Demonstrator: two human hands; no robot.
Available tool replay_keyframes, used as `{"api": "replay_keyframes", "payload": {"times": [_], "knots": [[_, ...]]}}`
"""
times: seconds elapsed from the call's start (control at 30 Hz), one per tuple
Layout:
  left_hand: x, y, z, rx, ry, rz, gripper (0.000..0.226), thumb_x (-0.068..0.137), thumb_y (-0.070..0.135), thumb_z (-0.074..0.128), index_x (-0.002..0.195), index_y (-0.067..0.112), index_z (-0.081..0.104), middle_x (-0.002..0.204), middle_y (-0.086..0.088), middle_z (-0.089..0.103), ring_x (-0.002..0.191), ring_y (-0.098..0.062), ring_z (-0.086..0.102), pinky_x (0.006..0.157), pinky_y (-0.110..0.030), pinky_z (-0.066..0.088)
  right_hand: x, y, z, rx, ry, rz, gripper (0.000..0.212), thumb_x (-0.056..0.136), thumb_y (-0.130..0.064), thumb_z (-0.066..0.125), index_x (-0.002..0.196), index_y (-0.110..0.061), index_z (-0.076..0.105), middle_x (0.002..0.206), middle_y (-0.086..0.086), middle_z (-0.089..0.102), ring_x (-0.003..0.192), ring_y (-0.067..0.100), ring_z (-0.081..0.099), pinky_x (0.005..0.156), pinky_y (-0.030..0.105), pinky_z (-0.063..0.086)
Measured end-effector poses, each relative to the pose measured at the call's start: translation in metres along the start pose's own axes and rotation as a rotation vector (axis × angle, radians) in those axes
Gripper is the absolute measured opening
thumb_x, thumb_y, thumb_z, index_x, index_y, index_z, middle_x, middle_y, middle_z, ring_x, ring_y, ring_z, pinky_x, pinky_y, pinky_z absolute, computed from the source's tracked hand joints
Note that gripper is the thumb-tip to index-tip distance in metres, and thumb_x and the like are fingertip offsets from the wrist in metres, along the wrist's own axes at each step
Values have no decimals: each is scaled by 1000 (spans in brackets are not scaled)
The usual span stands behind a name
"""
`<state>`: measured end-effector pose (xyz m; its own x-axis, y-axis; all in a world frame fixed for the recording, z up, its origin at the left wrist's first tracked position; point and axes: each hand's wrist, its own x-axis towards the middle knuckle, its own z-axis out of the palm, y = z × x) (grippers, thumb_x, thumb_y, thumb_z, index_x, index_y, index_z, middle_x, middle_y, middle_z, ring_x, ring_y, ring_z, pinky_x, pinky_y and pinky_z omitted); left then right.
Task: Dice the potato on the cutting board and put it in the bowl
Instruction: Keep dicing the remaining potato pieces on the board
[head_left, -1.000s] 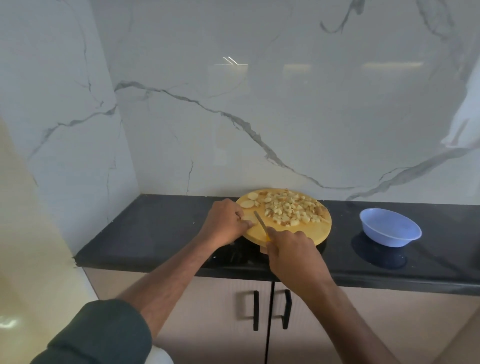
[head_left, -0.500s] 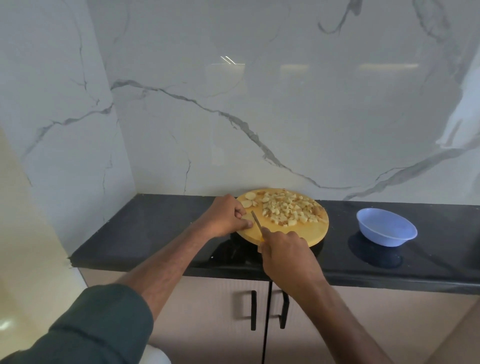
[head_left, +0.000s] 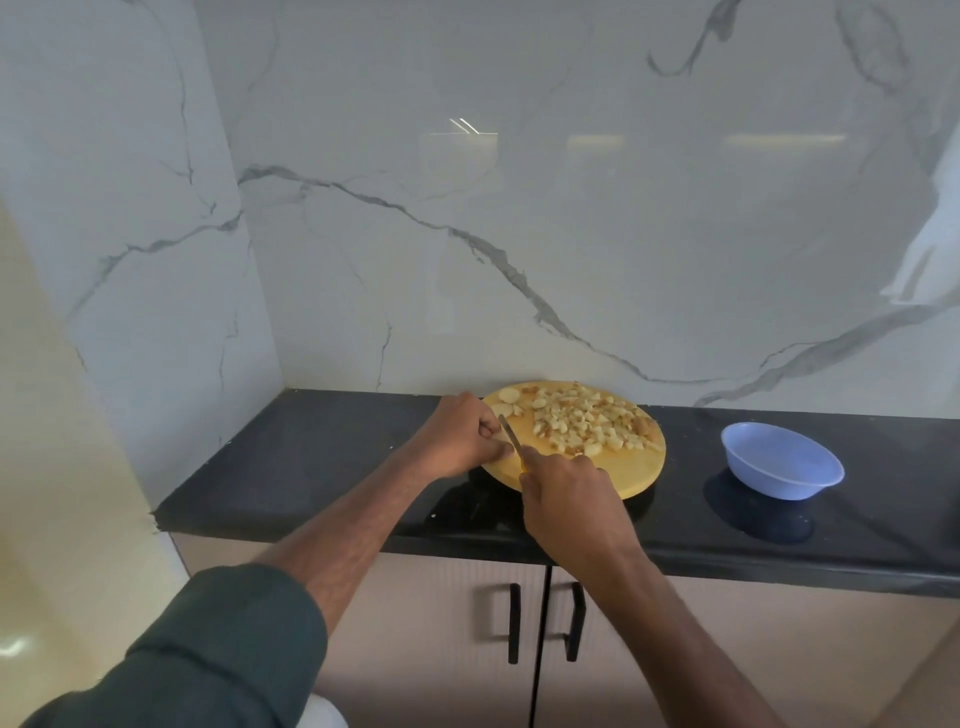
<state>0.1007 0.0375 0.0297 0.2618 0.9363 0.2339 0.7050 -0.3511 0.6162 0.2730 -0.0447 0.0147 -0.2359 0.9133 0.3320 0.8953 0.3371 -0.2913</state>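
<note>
White marble with grey veins backed a black countertop (head_left: 322, 457), where a round wooden cutting board (head_left: 631, 470) lay near the wall. Diced potato pieces (head_left: 587, 423) were heaped across the board's far and right part, well to the right of the left hand (head_left: 457, 436) and just beyond the right hand (head_left: 569, 499). At the board's left edge the left hand, fingers curled, pinned down a pale potato piece (head_left: 503, 447), mostly hidden under them; two uncut potato slices (head_left: 508, 397) lay just beyond its knuckles. The right hand was clenched round a yellow handle, and the knife (head_left: 511, 437) blade angled up and left, touching the left hand's fingers. To the board's right, apart from it, a light blue bowl (head_left: 748, 467) stood on the counter with nothing visible inside. Below were beige cabinet doors (head_left: 452, 623) with black handles.
</note>
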Motion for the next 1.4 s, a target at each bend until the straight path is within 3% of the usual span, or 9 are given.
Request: {"api": "replay_keyframes", "payload": {"times": [0.2,0.67,0.77,0.83,0.9,1.07,1.23,1.33,1.4], "knots": [[3,1,1,9,0,15,39,80,17,81,56,2,53,56,-3,42,56,-17,33,55,-31,29,1,-3,-2,-1,-5,1,42,106,-30,38,148,-28,46,99,5,66,86,24,63,74,39,57],[6,8,3,37,30,-73,23,76,16,83,76,-5,73,63,-5,57,59,-15,46,59,-32,39,-7,7,-17,-96,-102,-55,37,103,-25,44,139,-23,54,97,3,64,85,22,60,70,35,53],[6,10,3,47,17,-78,27,77,17,84,68,-1,67,65,-5,56,61,-16,46,60,-32,39,-11,15,-21,-128,-70,-34,40,104,-25,41,143,-26,51,100,4,65,86,24,61,72,38,55],[6,9,4,55,32,-77,23,76,22,86,74,16,64,70,-5,57,65,-16,48,62,-31,40,-14,18,-24,-119,-46,-3,40,106,-25,38,144,-26,52,102,6,66,89,26,62,75,40,55],[4,10,3,50,28,-85,23,76,24,87,76,18,65,68,-4,54,63,-16,45,62,-32,40,-17,20,-26,-60,-28,17,41,108,-28,35,145,-26,52,102,6,65,91,26,60,77,42,55],[-7,6,-2,-4,64,-69,55,75,24,87,48,18,40,54,0,35,57,-17,30,59,-29,28,-16,14,-28,38,7,-9,42,109,-29,37,149,-25,49,106,1,68,95,22,56,85,39,51],[-13,8,1,-11,112,-89,36,79,20,85,54,22,60,54,7,54,50,-2,45,58,-21,40,-8,0,-19,71,-9,-34,41,109,-28,38,148,-23,49,107,1,69,96,22,59,87,40,53],[-14,12,3,-11,129,-88,12,80,19,84,75,13,76,65,0,68,60,-4,58,62,-23,49,-3,-5,-14,82,-9,-34,41,108,-29,39,148,-23,49,103,1,70,90,21,62,83,42,56],[-14,12,2,-18,124,-89,10,80,18,84,76,13,77,65,-1,69,63,-7,61,66,-29,54,-1,-5,-13,71,-13,-36,40,108,-29,40,146,-23,51,102,0,69,88,21,63,82,42,57]]}}
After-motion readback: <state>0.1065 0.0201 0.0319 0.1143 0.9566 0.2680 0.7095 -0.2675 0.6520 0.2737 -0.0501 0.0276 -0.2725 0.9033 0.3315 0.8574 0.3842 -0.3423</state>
